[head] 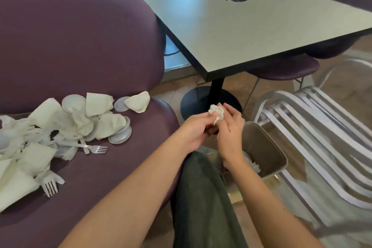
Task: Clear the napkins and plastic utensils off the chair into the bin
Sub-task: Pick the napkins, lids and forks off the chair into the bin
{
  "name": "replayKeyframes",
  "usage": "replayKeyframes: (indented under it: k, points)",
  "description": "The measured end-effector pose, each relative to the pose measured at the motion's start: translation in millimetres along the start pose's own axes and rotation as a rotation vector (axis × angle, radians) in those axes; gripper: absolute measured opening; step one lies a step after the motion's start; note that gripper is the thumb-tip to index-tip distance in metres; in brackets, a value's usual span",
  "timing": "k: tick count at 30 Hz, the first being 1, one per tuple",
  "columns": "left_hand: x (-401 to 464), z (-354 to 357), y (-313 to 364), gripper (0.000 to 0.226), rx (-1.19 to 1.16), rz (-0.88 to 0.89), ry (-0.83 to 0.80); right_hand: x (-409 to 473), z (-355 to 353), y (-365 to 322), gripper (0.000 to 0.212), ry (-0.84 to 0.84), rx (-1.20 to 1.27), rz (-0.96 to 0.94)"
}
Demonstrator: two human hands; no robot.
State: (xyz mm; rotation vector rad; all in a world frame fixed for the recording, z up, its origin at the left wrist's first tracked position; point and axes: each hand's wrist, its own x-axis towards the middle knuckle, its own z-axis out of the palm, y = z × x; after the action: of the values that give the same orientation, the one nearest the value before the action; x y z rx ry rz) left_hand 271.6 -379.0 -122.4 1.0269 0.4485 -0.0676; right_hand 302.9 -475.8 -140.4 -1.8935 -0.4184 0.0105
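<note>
Purple chair (pixel 84 50) at left, seat strewn with the bulk of the work: napkins (pixel 50 115), round plastic lids (pixel 73 103), clear forks (pixel 98 149). Heaped along the seat's back and far-left edge, well apart from the bin. Pile cut off at the left frame edge, so full extent unknown.

Grey table (pixel 251 26) beyond, metal slatted chair (pixel 322 137) right of the bin.

Bin (pixel 263 151) on the floor, right of the purple chair's front corner, open mouth upward. Near half of the mouth hidden behind the right forearm and a dark trouser leg (pixel 201 197); a scrap of white just visible inside, contents otherwise unreadable.

Left hand (pixel 195 129) and right hand (pixel 229 127) together above the gap between chair and bin, both pinching one crumpled napkin (pixel 217 113). Fingers curled round it from either side; wad roughly ball-shaped, no clear long axis.

Key relation: bin lies down and to the right of the wad, nearly under the right wrist. Right hand nearer the mouth, so likely best placed for the drop; left hand nearer the pile, likely best for the next pick-up. Task judged early, most litter untouched on the seat.

Exact contact of the left fingertips on the wad hard to make out.
</note>
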Motion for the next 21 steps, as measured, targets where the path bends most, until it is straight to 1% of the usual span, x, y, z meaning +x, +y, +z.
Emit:
replayKeyframes:
  k: [3,5,6,8,10,12,15,18,20,21]
  points:
    - [18,12,-11,0.024,0.024,-0.068,0.068,4,-24,13,0.059,-0.122,0.009,0.028]
    - [31,26,-18,0.022,0.006,-0.127,0.082,6,-42,24,0.057,-0.133,-0.15,-0.015]
    - [36,30,-21,0.023,-0.004,-0.145,0.088,7,-48,29,0.055,-0.129,-0.198,-0.024]
    - [46,39,-27,0.028,0.011,-0.172,0.101,7,-61,40,0.051,-0.101,-0.2,0.018]
    - [58,45,-35,0.033,0.072,-0.188,0.106,9,-70,53,0.039,-0.039,-0.218,0.039]
    - [69,47,-45,0.032,0.139,-0.199,0.111,11,-73,66,0.025,0.033,-0.273,0.017]
    - [84,43,-65,0.027,0.319,-0.195,0.151,13,-74,85,0.02,0.076,-0.291,0.064]
    - [92,38,-78,0.02,0.564,-0.157,0.134,14,-71,104,0.017,0.067,-0.364,0.093]
    - [95,34,-81,0.029,0.71,-0.134,0.119,13,-70,118,0.017,0.076,-0.471,0.128]
    - [96,32,-81,0.035,0.743,-0.13,0.124,12,-70,127,0.019,0.05,-0.531,0.159]
